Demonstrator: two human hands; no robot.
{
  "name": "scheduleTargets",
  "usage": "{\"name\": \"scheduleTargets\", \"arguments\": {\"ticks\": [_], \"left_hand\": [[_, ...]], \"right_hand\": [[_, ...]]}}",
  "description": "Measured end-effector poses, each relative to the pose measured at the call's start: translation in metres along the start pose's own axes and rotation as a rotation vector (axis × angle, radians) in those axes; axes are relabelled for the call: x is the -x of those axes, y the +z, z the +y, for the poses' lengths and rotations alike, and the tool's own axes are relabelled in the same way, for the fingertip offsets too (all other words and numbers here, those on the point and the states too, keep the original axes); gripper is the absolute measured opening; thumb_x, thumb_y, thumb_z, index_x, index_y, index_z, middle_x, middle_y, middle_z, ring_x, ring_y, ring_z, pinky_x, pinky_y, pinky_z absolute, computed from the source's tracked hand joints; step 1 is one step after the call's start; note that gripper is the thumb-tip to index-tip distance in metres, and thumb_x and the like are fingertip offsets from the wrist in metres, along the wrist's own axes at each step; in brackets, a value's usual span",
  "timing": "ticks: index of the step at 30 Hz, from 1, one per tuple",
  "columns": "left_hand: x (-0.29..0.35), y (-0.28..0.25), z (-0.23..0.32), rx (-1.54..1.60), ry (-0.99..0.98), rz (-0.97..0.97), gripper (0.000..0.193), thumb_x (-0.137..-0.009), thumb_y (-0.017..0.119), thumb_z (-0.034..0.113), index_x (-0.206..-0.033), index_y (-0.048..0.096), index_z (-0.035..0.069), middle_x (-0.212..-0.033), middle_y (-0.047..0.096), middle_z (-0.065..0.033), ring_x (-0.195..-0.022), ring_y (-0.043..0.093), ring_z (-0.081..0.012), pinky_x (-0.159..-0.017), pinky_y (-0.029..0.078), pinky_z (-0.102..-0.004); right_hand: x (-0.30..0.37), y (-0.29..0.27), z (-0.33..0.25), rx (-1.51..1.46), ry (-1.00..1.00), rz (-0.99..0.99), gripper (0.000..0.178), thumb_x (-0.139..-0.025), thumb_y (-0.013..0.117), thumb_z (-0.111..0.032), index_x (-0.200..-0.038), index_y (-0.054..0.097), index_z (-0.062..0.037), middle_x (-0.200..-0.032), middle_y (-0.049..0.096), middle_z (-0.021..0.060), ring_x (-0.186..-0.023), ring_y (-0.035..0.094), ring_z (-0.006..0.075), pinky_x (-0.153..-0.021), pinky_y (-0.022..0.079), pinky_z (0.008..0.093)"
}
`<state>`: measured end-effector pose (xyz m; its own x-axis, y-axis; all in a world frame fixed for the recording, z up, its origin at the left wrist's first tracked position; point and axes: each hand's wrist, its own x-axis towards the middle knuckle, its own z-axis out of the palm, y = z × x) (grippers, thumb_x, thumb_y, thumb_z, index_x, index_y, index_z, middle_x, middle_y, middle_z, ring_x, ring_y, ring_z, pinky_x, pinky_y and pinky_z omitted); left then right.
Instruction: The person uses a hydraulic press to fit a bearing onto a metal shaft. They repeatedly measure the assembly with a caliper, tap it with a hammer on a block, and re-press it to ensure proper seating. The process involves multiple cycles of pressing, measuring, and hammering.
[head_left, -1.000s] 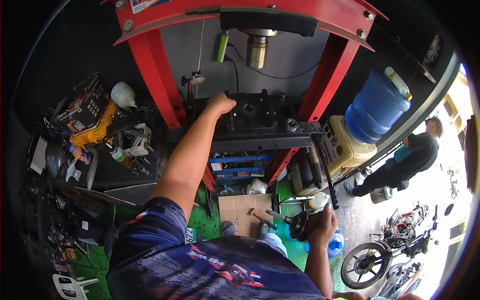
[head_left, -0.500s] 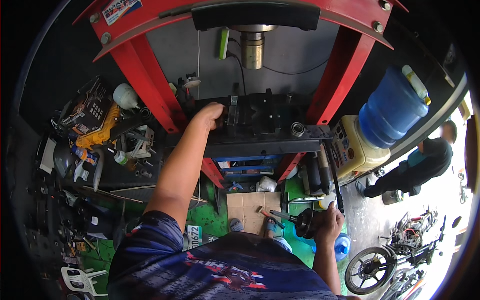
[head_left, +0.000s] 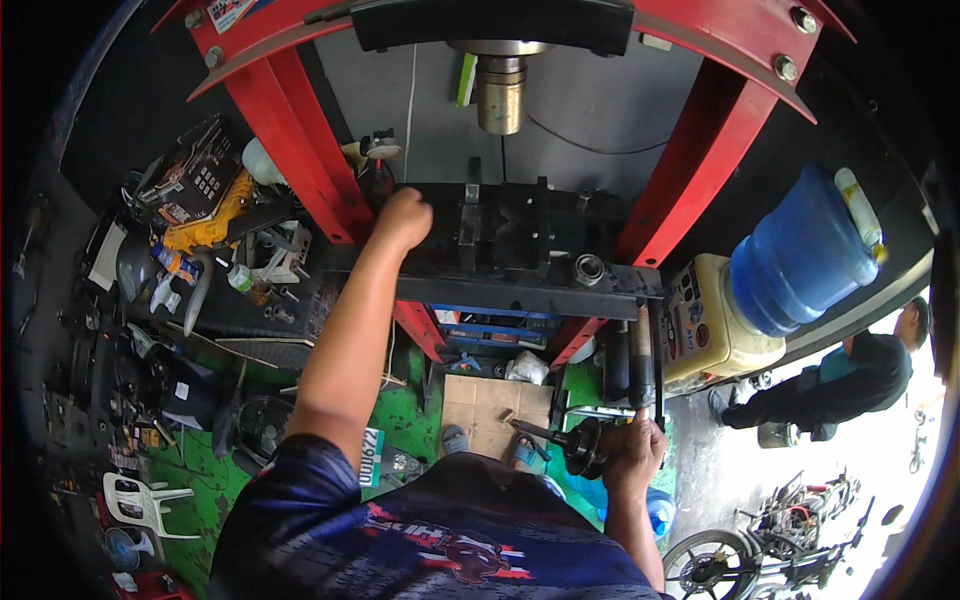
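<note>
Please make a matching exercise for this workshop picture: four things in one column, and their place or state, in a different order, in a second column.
1. left hand
2. right hand
3. blue water jug
4. white plastic chair

a. upside down on a cream dispenser
b. on the floor, lower left
c. on the dark press bed
d. low at the right, holding a dark metal shaft part

Pairs: 1-c, 2-d, 3-a, 4-b

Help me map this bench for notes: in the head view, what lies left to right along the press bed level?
Yellow tool → left hand → black steel blocks → bearing → blue water jug.
</note>
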<state>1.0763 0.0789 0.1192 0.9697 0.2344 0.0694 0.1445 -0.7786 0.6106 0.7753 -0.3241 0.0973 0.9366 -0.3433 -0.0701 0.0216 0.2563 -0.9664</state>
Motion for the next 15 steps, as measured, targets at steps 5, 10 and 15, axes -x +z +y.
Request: {"name": "scheduleTargets", "arguments": {"ticks": [5,10,15], "left_hand": [[0.146,-0.005,0.136,0.078,0.404,0.145,0.015,-0.098,0.066,0.02,-0.104,0.07,0.007,-0.086,0.073,-0.0148,-0.084,0.074,-0.0328,-0.074,0.057,-0.0406],[0.092,0.057,0.177,-0.223,0.127,-0.046,0.039,-0.1,0.059,0.029,-0.126,0.059,-0.001,-0.124,0.068,-0.0265,-0.113,0.068,-0.0442,-0.095,0.055,-0.0513],[0.033,0.084,0.164,-0.286,-0.013,-0.178,0.06,-0.104,0.051,0.041,-0.133,0.052,-0.011,-0.107,0.072,-0.0266,-0.077,0.074,-0.0365,-0.072,0.059,-0.0466]], "right_hand": [[-0.013,-0.016,-0.003,-0.015,0.043,-0.037,0.057,-0.11,0.053,-0.037,-0.06,0.045,-0.0107,-0.051,0.045,-0.0012,-0.044,0.034,0.0079,-0.045,0.025,0.0303],[-0.023,-0.025,-0.005,0.014,0.056,-0.065,0.058,-0.11,0.053,-0.036,-0.059,0.048,-0.0095,-0.05,0.046,0.0001,-0.044,0.035,0.0088,-0.045,0.025,0.0305],[-0.03,-0.038,-0.006,-0.089,0.07,-0.102,0.058,-0.11,0.053,-0.036,-0.06,0.045,-0.0096,-0.05,0.043,-0.0006,-0.045,0.034,0.0087,-0.046,0.025,0.0302]]}}
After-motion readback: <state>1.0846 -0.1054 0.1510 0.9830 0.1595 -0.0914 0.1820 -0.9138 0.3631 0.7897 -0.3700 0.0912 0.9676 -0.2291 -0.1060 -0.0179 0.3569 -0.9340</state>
